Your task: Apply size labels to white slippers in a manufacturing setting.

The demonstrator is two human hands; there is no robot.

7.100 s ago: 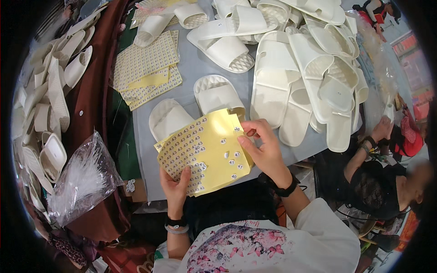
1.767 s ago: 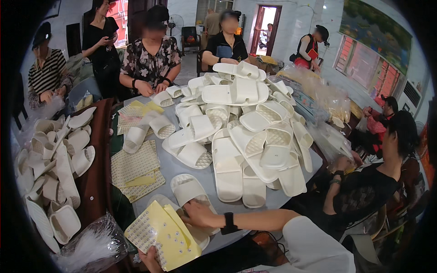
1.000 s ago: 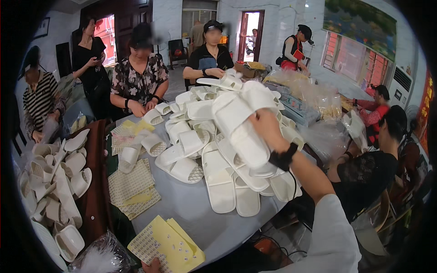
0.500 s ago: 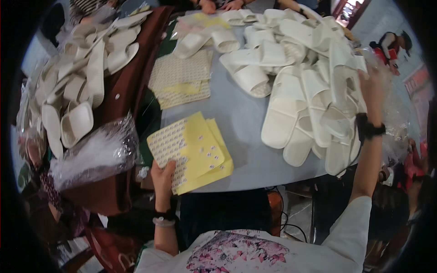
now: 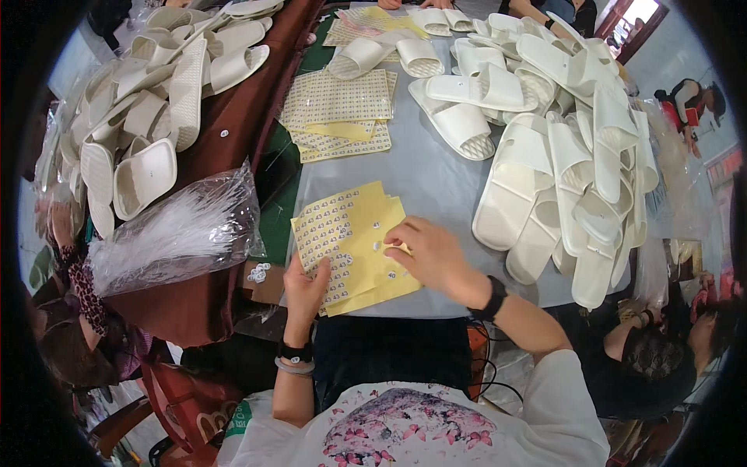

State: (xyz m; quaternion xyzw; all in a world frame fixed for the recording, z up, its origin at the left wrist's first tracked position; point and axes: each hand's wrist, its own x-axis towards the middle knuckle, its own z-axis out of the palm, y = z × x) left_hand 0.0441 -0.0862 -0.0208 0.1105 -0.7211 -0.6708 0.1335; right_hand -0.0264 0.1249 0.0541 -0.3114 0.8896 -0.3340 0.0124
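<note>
A stack of yellow sticker sheets (image 5: 354,233) lies at the near edge of the grey table (image 5: 420,167). My left hand (image 5: 305,284) pins the stack's lower left corner. My right hand (image 5: 432,253) rests on the sheet's right side, fingertips pinched at a small round white sticker (image 5: 387,247). A heap of white slippers (image 5: 576,148) lies to the right of my right hand.
More sticker sheets (image 5: 338,109) lie farther up the table. A clear plastic bag (image 5: 175,233) sits to the left on a brown table with more white slippers (image 5: 148,101). A seated person (image 5: 661,366) is at the lower right.
My right hand has come back from the slipper heap on the right and now touches the yellow sheet. My view has tilted down toward the sheets. The left hand stays on the stack.
</note>
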